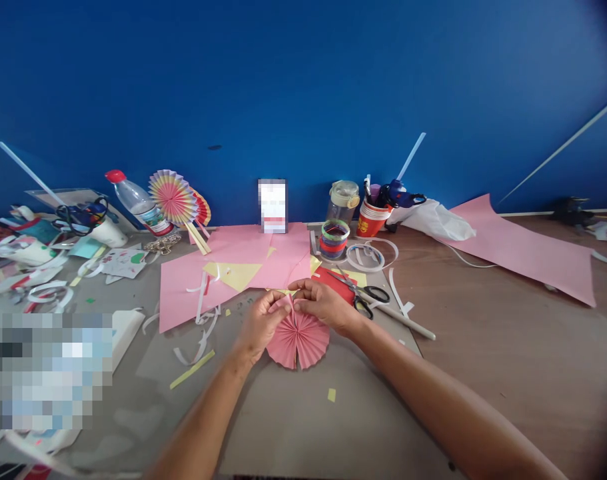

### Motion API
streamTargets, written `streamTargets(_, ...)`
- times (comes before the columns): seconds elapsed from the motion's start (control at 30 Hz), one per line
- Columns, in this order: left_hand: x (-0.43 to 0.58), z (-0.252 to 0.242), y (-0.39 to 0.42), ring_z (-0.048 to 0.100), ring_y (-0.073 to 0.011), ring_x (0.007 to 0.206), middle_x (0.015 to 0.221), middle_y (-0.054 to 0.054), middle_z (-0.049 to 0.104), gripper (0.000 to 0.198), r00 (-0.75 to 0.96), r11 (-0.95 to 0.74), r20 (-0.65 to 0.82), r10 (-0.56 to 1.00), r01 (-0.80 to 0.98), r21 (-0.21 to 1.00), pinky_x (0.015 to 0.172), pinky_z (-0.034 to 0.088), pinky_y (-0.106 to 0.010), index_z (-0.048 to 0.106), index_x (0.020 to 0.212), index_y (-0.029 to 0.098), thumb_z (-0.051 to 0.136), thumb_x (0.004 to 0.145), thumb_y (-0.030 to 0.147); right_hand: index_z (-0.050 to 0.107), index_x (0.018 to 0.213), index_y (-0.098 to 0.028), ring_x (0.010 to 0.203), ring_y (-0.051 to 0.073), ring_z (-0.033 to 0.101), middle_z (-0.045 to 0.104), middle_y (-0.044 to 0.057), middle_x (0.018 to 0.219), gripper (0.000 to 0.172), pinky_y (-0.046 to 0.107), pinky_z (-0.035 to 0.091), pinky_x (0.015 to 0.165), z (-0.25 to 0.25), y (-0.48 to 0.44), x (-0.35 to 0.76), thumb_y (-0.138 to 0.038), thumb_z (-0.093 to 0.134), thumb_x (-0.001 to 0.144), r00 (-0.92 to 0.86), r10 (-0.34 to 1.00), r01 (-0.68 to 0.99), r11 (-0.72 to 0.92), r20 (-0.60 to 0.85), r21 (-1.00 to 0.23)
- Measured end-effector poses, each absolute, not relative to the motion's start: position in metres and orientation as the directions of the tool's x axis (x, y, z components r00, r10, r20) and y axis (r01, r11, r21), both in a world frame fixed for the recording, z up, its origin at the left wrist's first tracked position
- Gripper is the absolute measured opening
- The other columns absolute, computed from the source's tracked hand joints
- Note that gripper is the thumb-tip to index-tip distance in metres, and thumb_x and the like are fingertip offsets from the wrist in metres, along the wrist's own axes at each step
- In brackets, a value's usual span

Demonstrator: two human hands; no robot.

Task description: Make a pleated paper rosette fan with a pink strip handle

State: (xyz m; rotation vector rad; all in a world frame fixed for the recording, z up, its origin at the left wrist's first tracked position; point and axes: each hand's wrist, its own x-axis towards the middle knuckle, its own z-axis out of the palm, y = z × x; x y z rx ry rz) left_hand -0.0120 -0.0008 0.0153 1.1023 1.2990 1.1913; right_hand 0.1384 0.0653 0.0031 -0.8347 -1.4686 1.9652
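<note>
Both hands work at a pink pleated paper disc [310, 343] over the desk [283, 427]. Left fingers [279, 313] are drawn in narrow, thumb and index pinching the disc's upper left edge. Right fingers [308, 307] pinch the upper right edge just beside them, also narrow; exact contact of the hidden fingertips cannot be told.

Reason for the grip, as judged: two pleat ends meet at the top, and a pinch from each side seems to keep them aligned and stop the folds springing apart. A slit shows at the lower edge, opposite the pinch, so the disc does not appear joined there.

Position: the disc lies directly below both sets of fingers, its top edge between them, its pleats fanning toward the wearer.

Surroundings: pink sheets [290, 257] lie beyond the fingers, probably pushed back to free working room. A phone [273, 207] stands upright beyond those, facing the wearer, presumably for viewing; its screen is blurred. Scissors [357, 289] lie to the right of the right fingers, perhaps for easy reach. A striped pleated fan [172, 197] leans far left of the left fingers, beside a bottle [148, 210]
</note>
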Motion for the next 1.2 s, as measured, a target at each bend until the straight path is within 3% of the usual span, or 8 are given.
streamTargets(0.23, -0.01, 0.012, -0.002, 0.049, -0.013, 0.074, 0.073, 0.003, 0.053, 0.013, -0.126, 0.05, -0.037, 0.991, 0.102, 0.994, 0.072, 0.039, -0.023, 0.058, 0.074, 0.018, 0.065, 0.075, 0.029, 0.054, 0.104, -0.016, 0.058, 0.008, 0.046, 0.052, -0.006, 0.067, 0.038, 0.024, 0.031, 0.055, -0.001, 0.067, 0.139, -0.019, 0.065, 0.068, -0.679, 0.721, -0.042, -0.225, -0.137, -0.973)
streamTargets(0.6, -0.011, 0.013, -0.002, 0.049, -0.0131, 0.074, 0.075, 0.002, 0.055, 0.016, -0.142, 0.039, -0.023, 0.99, 0.109, 0.993, 0.073, 0.04, -0.023, 0.056, 0.073, 0.017, 0.065, 0.075, 0.031, 0.054, 0.106, -0.016, 0.059, 0.008, 0.047, 0.054, -0.005, 0.069, 0.039, 0.022, 0.032, 0.055, 0.001, 0.07, 0.142, -0.021, 0.066, 0.069, -0.69, 0.711, -0.042, -0.228, -0.136, -0.973)
streamTargets(0.9, -0.011, 0.012, 0.0, 0.052, -0.0153, 0.078, 0.076, 0.001, 0.056, 0.017, -0.113, 0.039, -0.026, 0.993, 0.12, 0.992, 0.075, 0.041, -0.025, 0.059, 0.076, 0.018, 0.067, 0.074, 0.033, 0.059, 0.101, -0.017, 0.066, 0.01, 0.052, 0.058, -0.002, 0.075, 0.034, 0.025, 0.04, 0.064, -0.004, 0.069, 0.14, -0.021, 0.069, 0.068, -0.708, 0.694, -0.078, -0.264, -0.133, -0.961)
streamTargets(1.2, -0.013, 0.01, 0.0, 0.052, -0.0145, 0.075, 0.073, 0.002, 0.055, 0.016, -0.122, 0.008, 0.012, 0.992, 0.161, 0.987, 0.073, 0.041, -0.024, 0.058, 0.074, 0.018, 0.067, 0.074, 0.031, 0.061, 0.078, -0.017, 0.069, 0.01, 0.054, 0.06, -0.003, 0.073, 0.031, 0.024, 0.04, 0.068, 0.006, 0.064, 0.139, -0.025, 0.08, 0.056, -0.664, 0.728, -0.155, -0.358, -0.171, -0.921)
